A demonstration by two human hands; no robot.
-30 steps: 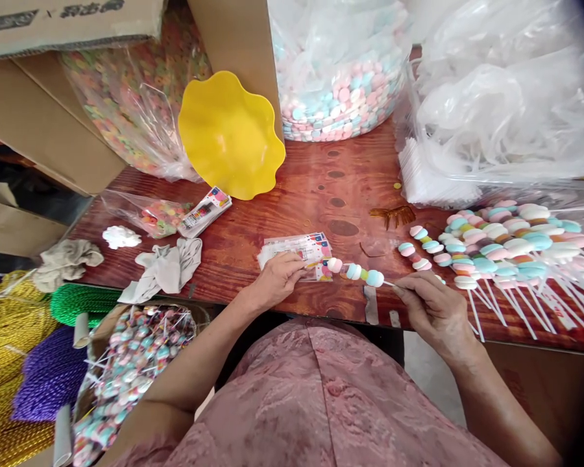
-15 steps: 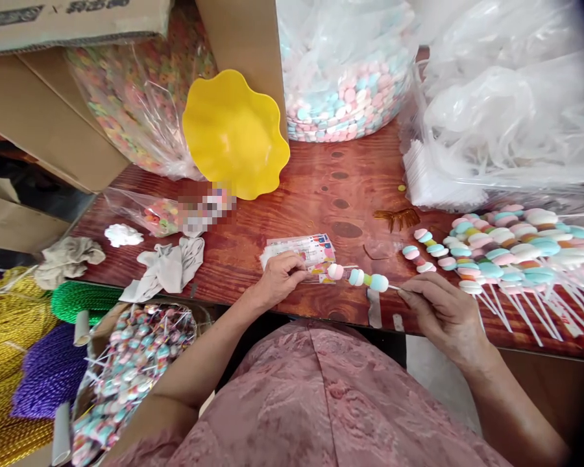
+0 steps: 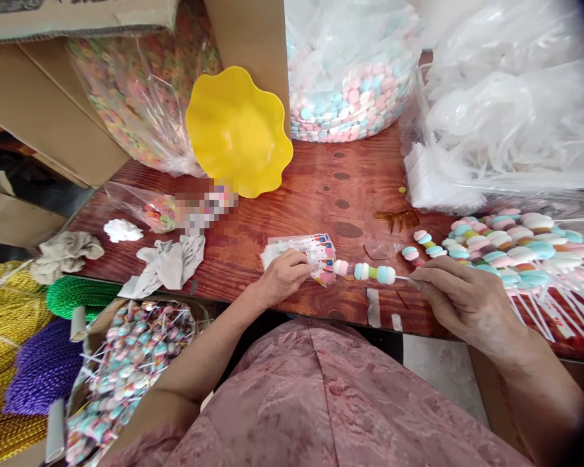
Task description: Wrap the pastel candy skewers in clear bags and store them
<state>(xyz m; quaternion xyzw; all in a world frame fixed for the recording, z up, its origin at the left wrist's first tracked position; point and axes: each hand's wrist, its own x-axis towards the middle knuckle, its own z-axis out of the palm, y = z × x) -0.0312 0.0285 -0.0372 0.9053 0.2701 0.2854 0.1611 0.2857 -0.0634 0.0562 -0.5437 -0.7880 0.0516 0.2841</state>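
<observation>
“Both hands were apart above the near edge of the surface (image 3: 311, 178): the left hand (image 3: 285, 279) a little left of its middle, the right hand (image 3: 462, 298) well toward the right corner.”

“What stood on the surface, biggest first?”

“Toward the far edge, a large clear bag of marshmallows (image 3: 355, 104). Toward the right edge lay a heap of skewers (image 3: 525, 243), their sticks slanting toward the near right corner.”

“And smaller than those?”

“A loose stack of printed packets (image 3: 299, 245) lay flat close to the near edge, partly under the left hand. I couldn't tell whether those fingers pinched a packet or only pressed on the stack.”

“Where was the marshmallow skewer (image 3: 363, 271)?”

“Between the two hands, just in from the near edge. Its long axis ran left to right, nearly parallel with that edge, the right end a touch closer to it.”

“Which way did it point?”

“Its pink-and-white end faced left, to the packets and the left hand's fingertips, and sat just beside the stack's right side. Whether it overlapped a packet was unclear.”

“Which hand was nearer?”

“The right: its thumb and fingers were clamped on the bare white stick (image 3: 403, 277). The left was near the opposite end, without touching the marshmallows.”
</observation>
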